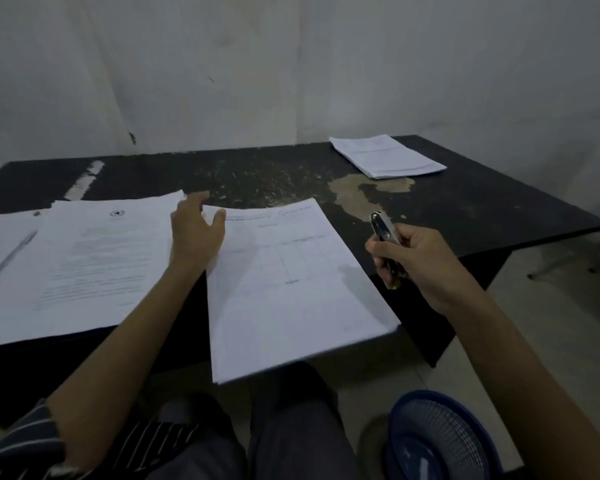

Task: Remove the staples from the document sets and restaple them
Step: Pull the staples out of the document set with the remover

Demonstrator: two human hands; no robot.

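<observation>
Head view: the document set (291, 282) in hand lies at the near edge of the table (465, 209), its lower part hanging over that edge towards the person's lap. The left hand (196, 230) is at the set's far left corner with fingers spread and relaxed, holding nothing; whether it presses the sheets I cannot tell. The right hand (420, 261) is curled round a metal tool (385, 230), stapler or remover, raised just beside the set's right edge.

To do this step well, the left hand should probably pin that corner flat so the sheets stay squared, and the tool should come across to it. Pushing the set further onto the table would stop it tipping off.

2 other stacks share the table: a larger pile (84, 261) at the near left edge with a pen (9, 259) on it, touching nothing in hand, and a pile (387, 155) at the far right corner. A blue basket (440, 441) sits on the floor below the right arm.
</observation>
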